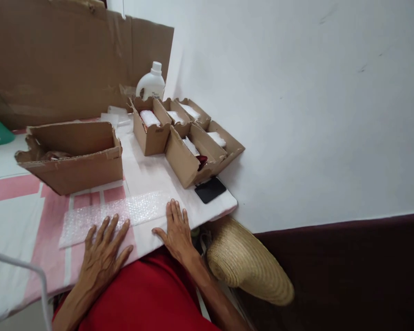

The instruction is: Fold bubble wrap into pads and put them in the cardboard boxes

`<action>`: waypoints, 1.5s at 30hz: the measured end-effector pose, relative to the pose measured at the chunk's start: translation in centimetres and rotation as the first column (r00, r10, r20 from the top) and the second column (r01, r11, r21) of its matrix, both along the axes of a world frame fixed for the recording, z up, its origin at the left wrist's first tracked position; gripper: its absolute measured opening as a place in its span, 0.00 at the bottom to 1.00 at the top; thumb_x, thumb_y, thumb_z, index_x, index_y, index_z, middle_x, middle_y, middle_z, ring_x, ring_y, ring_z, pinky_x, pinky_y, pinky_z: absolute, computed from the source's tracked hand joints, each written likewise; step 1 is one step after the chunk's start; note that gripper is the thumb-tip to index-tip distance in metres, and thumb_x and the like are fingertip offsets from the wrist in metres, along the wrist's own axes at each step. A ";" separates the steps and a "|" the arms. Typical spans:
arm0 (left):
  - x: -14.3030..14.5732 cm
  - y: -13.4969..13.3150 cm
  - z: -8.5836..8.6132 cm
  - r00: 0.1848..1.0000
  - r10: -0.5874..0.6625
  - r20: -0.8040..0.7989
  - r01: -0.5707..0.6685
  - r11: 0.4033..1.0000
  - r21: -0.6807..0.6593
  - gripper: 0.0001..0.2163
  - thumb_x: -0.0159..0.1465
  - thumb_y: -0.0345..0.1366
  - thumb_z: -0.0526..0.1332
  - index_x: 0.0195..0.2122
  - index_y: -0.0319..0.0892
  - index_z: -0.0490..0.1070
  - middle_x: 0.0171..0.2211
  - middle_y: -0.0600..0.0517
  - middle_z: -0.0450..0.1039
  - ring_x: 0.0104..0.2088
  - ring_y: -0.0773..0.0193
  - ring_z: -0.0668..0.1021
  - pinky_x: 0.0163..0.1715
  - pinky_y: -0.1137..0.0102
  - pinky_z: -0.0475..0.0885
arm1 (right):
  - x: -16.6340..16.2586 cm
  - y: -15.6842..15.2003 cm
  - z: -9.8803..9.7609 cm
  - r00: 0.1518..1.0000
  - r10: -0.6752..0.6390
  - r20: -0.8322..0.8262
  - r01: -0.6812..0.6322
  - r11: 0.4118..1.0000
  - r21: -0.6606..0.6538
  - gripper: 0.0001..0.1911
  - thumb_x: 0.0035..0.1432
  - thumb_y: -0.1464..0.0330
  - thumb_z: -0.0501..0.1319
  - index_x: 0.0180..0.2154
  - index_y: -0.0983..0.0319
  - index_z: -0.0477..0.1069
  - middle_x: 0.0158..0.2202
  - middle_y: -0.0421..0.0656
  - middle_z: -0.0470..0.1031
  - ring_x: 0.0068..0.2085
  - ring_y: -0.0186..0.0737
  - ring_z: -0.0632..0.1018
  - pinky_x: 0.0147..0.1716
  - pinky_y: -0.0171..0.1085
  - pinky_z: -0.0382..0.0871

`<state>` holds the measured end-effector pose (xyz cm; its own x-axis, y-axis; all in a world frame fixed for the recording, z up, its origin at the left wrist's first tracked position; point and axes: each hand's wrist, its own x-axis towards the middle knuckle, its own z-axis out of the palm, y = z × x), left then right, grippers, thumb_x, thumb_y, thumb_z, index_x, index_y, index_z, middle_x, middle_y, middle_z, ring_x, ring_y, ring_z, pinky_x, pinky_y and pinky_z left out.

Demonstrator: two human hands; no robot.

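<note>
My left hand (102, 253) lies flat, fingers spread, on the near edge of a sheet of bubble wrap (115, 214) spread on the pink and white table cloth (17, 216). My right hand (175, 228) rests palm down on the cloth at the table's front edge, its fingertips touching the sheet's right end. Neither hand holds anything. Beyond the sheet stand several small open cardboard boxes (186, 154) with white wrapped items inside.
A larger open cardboard box (74, 154) sits at the left. A white plastic jug (151, 82) stands at the back by cardboard sheets. A black phone (210, 189) lies near the table corner. A straw hat (248, 262) hangs below it.
</note>
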<state>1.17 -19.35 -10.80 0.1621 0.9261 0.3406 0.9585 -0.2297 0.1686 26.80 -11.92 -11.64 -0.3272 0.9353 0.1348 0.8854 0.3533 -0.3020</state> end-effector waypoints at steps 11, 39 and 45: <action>-0.4 -0.5 0.3 0.999 -0.049 -0.013 0.049 0.999 0.007 0.30 0.64 0.36 0.57 0.68 0.38 0.57 0.67 0.40 0.63 0.69 0.49 0.61 0.68 0.50 0.52 | -9.3 -1.5 1.4 0.790 0.514 -0.336 -0.480 0.858 0.184 0.28 0.72 0.58 0.53 0.66 0.66 0.59 0.62 0.56 0.70 0.62 0.52 0.70 0.60 0.52 0.69; -2.4 0.8 8.3 0.555 0.425 0.715 -0.258 0.905 -0.337 0.16 0.63 0.51 0.59 0.28 0.45 0.63 0.25 0.57 0.66 0.28 0.67 0.71 0.31 0.72 0.69 | -9.8 -1.7 0.8 0.827 0.519 -0.215 -0.508 0.855 0.109 0.31 0.68 0.54 0.60 0.65 0.63 0.63 0.65 0.54 0.67 0.65 0.55 0.65 0.60 0.52 0.64; 2.4 5.3 6.4 0.833 0.176 0.525 -0.084 0.977 -0.196 0.10 0.64 0.41 0.59 0.28 0.46 0.64 0.28 0.54 0.69 0.33 0.63 0.71 0.37 0.66 0.67 | -10.2 -1.6 -0.7 0.783 0.550 -0.290 -0.498 0.834 0.238 0.22 0.68 0.61 0.59 0.58 0.64 0.71 0.52 0.54 0.77 0.59 0.55 0.71 0.57 0.54 0.67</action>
<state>3.55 -14.04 -4.40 -0.1291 0.9740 0.1861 0.7250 -0.0353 0.6879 16.58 -13.56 -12.33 -0.6717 0.5944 0.4422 0.4048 0.7944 -0.4528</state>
